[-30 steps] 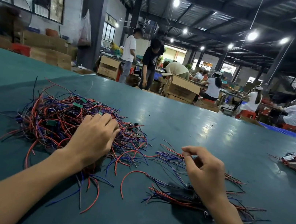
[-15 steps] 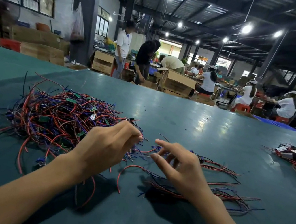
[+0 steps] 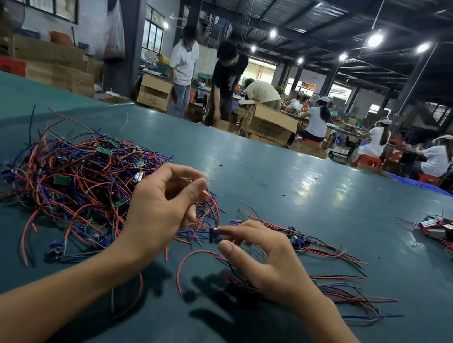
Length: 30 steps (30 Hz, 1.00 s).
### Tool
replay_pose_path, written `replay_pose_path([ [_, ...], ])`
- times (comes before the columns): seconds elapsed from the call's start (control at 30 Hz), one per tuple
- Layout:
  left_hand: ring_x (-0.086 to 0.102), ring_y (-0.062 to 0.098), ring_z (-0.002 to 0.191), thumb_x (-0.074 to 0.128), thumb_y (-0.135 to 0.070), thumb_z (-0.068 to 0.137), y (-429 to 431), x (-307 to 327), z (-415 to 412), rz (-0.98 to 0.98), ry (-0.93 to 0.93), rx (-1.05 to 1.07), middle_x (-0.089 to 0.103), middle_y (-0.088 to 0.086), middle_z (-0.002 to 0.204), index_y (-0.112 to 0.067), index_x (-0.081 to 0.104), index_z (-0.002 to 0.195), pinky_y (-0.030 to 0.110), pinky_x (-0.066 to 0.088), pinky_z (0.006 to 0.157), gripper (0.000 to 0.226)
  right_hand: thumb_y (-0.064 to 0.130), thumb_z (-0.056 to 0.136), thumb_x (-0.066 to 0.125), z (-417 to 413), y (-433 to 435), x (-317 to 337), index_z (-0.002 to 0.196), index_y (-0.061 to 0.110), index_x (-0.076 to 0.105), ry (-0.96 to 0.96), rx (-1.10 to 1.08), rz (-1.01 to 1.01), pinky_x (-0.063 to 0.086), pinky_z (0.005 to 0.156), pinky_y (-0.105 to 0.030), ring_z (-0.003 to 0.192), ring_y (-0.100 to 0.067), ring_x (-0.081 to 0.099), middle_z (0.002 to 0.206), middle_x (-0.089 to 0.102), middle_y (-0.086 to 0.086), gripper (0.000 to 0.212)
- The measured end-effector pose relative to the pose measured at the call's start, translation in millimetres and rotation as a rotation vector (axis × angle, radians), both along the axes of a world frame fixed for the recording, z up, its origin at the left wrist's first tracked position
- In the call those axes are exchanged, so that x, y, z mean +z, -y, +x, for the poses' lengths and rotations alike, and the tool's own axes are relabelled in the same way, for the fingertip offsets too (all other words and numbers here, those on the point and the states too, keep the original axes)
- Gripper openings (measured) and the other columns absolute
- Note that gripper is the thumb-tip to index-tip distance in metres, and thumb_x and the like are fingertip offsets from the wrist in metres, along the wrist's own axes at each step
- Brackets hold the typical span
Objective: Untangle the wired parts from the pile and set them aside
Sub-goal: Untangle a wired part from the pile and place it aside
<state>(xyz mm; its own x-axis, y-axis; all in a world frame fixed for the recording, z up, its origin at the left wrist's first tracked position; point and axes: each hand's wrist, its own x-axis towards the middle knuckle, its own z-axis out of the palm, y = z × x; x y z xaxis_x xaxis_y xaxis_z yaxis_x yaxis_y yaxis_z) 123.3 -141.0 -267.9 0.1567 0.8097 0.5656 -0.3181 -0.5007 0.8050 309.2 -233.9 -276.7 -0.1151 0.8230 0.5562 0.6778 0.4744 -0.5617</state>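
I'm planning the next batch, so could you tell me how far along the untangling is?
Early on. A small bunch already lies set aside at the right. The left hand pinches a wire, the right hand a part. The big pile at the left is still tangled.

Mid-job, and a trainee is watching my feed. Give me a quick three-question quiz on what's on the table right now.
1. Multiple choice: what does the right hand pinch? A) a small blue part; B) a cardboard box; C) nothing.
2. True or false: the big tangled pile lies to the right of both hands.
3. Fill in: the wire in the left hand grip is ___ in colour.

Key: 1 A. 2 False: the pile lies on the left, and the smaller bundle lies on the right. 3 Red.
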Motion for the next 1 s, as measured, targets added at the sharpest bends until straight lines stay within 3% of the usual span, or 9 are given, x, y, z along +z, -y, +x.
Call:
replay_pose_path([
  [0.13,0.066,0.015,0.058,0.071,-0.020,0.084,-3.5,3.1,-1.1,-0.190,0.145,-0.179,0.072,0.009,0.074,-0.006,0.063,0.103,0.019,0.039,0.036,0.025,0.035,0.085,0.078,-11.8,-1.3,-2.6,0.105,0.020,0.078,-0.117,-0.022,0.031,0.053,0.081,-0.032,0.085,-0.006,0.067,0.089,0.074,0.012,0.026],
  [0.23,0.075,0.025,0.092,0.073,-0.027,0.087,-0.3,1.7,1.7,-0.195,0.180,-0.309,0.074,0.013,0.098,-0.008,0.059,0.114,0.024,0.053,0.050,0.036,0.029,0.084,0.080,-16.9,-5.3,-5.7,0.098,0.021,0.078,-0.183,-0.070,0.108,0.051,0.077,-0.022,0.077,-0.003,0.065,0.084,0.074,0.012,0.016],
  [0.33,0.059,0.023,0.119,0.071,-0.042,0.090,3.4,-8.5,-0.8,0.312,-0.125,0.162,0.058,0.005,0.124,-0.016,0.051,0.121,0.033,0.052,0.086,0.045,0.020,0.083,0.081,-15.8,-7.8,-4.8,0.093,0.021,0.076,-0.378,-0.144,0.155,0.054,0.076,-0.025,0.075,-0.005,0.066,0.083,0.076,0.007,0.011],
  [0.4,0.051,0.024,0.107,0.071,-0.034,0.091,4.0,-11.8,-4.5,0.792,-0.288,0.481,0.052,0.003,0.112,-0.012,0.053,0.108,0.035,0.042,0.090,0.033,0.021,0.084,0.081,-12.9,-8.1,-2.6,0.091,0.020,0.074,-0.465,-0.204,0.192,0.057,0.075,-0.033,0.074,-0.009,0.066,0.080,0.074,0.002,0.010],
  [0.43,0.051,0.024,0.099,0.068,-0.032,0.094,6.3,-11.5,-3.9,0.888,-0.328,0.468,0.054,0.001,0.104,-0.011,0.057,0.102,0.034,0.041,0.087,0.025,0.023,0.084,0.081,-11.3,-7.7,-1.4,0.091,0.020,0.073,-0.471,-0.232,0.221,0.057,0.073,-0.033,0.072,-0.010,0.065,0.079,0.073,0.003,0.011],
  [0.6,0.055,0.008,0.111,0.052,-0.048,0.099,14.4,-13.1,5.9,0.375,-0.542,0.022,0.061,-0.009,0.111,-0.024,0.065,0.131,0.022,0.044,0.092,0.042,0.032,0.084,0.080,-10.1,-5.4,1.9,0.095,0.021,0.072,-0.175,-0.276,0.406,0.048,0.062,-0.016,0.061,-0.004,0.060,0.072,0.067,0.014,0.017],
  [0.77,0.058,0.003,0.070,0.071,-0.028,0.088,1.8,-10.0,3.3,-0.011,-0.217,-0.341,0.073,-0.004,0.094,-0.016,0.080,0.104,0.017,0.045,0.069,0.022,0.027,0.083,0.084,-15.7,-6.7,0.4,0.101,0.018,0.076,0.051,-0.182,0.371,0.038,0.061,-0.015,0.059,0.002,0.048,0.070,0.051,0.025,0.021],
  [0.87,0.050,0.022,0.070,0.083,-0.037,0.079,-1.9,-12.3,3.7,-0.117,-0.163,-0.412,0.072,0.004,0.087,-0.014,0.081,0.099,0.028,0.042,0.062,0.031,0.035,0.086,0.079,-19.9,-2.9,2.7,0.101,0.019,0.077,0.016,-0.125,0.281,0.038,0.060,-0.018,0.061,-0.001,0.049,0.070,0.053,0.021,0.022],
  [1.0,0.046,0.019,0.058,0.084,-0.038,0.071,-5.7,-11.9,5.2,-0.186,-0.088,-0.404,0.053,0.010,0.063,-0.007,0.078,0.084,0.025,0.038,0.054,0.034,0.029,0.087,0.076,-25.3,-3.1,2.9,0.098,0.016,0.080,-0.177,-0.099,0.180,0.040,0.063,-0.016,0.065,0.000,0.057,0.072,0.064,0.021,0.017],
])
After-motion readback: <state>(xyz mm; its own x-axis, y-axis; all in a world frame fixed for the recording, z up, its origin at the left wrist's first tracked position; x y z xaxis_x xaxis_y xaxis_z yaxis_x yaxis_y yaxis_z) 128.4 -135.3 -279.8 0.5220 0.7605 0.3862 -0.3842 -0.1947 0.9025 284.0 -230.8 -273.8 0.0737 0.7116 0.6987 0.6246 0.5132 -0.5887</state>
